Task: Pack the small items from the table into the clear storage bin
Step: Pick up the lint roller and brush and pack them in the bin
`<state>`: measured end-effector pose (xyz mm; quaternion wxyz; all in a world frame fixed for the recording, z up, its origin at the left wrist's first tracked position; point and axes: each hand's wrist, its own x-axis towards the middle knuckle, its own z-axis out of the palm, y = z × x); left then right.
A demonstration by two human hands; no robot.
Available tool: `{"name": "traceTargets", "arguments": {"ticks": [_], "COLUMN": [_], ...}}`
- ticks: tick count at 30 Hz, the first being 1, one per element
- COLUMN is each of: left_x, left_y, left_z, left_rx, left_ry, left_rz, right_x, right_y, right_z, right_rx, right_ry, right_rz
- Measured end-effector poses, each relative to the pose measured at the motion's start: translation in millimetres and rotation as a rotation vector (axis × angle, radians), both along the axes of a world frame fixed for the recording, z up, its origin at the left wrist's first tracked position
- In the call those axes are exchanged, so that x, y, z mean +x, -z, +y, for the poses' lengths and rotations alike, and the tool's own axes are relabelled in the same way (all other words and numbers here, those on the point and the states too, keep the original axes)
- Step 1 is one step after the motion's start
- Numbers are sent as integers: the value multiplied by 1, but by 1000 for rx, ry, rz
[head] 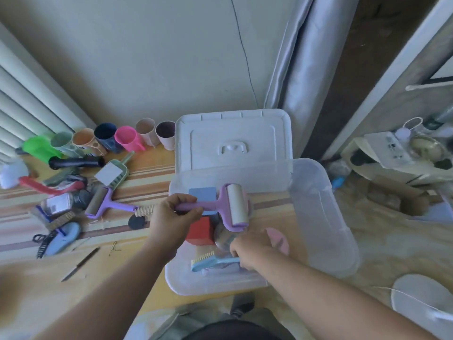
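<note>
— Nearest, what is the right hand (247,251) doing?

— Its fingers curl around the blue brush (210,262) low inside the clear storage bin (326,217).

— And the left hand (175,214)?

— It grips the purple lint roller (226,207) by the handle, above the bin. Farther left, a second roller (103,201) lies on the table (147,175).

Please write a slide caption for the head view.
Left hand holds a purple lint roller over the clear bin; right hand grips a blue brush.
</note>
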<state>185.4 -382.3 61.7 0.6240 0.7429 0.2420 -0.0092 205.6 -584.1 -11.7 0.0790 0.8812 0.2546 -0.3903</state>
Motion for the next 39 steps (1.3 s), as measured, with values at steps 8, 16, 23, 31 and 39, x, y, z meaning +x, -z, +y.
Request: {"name": "traceTargets", "arguments": {"ticks": [8,16,23,31,39], "left_x": [-13,-19,-17,-23,-42], "left_y": [9,14,-1,13,26], "left_z": [-15,-75,-49,9,11], "left_rx": [-110,204,621,963,981], "left_ry": [-43,292,560,591,584], "left_rz": [-7,-115,-351,-218,-261], "right_x": [8,13,29,14,8], "right_y": [-19,-32,-31,1,31], "right_z": [-45,-41,-63,-33,15], "right_rx": [1120,1548,1067,521,657], "right_ry": [1131,1405,743,0,46], "right_rz": [463,778,170,234,172]}}
